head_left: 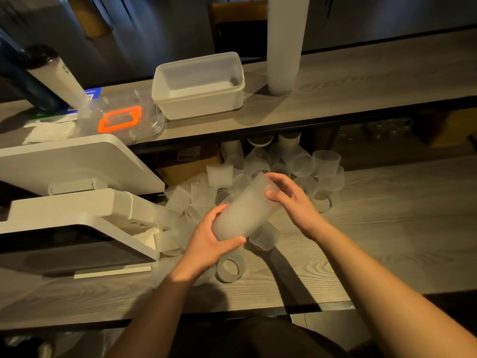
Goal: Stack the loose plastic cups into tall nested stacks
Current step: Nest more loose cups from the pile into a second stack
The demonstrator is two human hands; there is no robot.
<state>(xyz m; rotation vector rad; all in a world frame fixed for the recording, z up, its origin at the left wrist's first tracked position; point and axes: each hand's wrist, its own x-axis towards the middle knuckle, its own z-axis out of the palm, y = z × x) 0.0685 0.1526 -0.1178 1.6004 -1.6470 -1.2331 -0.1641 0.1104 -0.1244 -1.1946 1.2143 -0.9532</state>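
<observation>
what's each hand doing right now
Left hand: closed around the lower end of the nested cup stack.
Right hand: fingers curled on the upper end of the same stack.

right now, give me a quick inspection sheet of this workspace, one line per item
surface: grey wood-grain counter, with a raised shelf behind it
job's things: short nested stack held tilted above the counter; loose cups piled behind and under it, some upright, some on their sides; one tall stack upright on the shelf
clutter: empty plastic tub, orange-rimmed lid, white machine at left
hands: left hand grips the stack's near end; right hand holds its far end
cables: nothing seen
surroundings: dim room, jars under the shelf
</observation>
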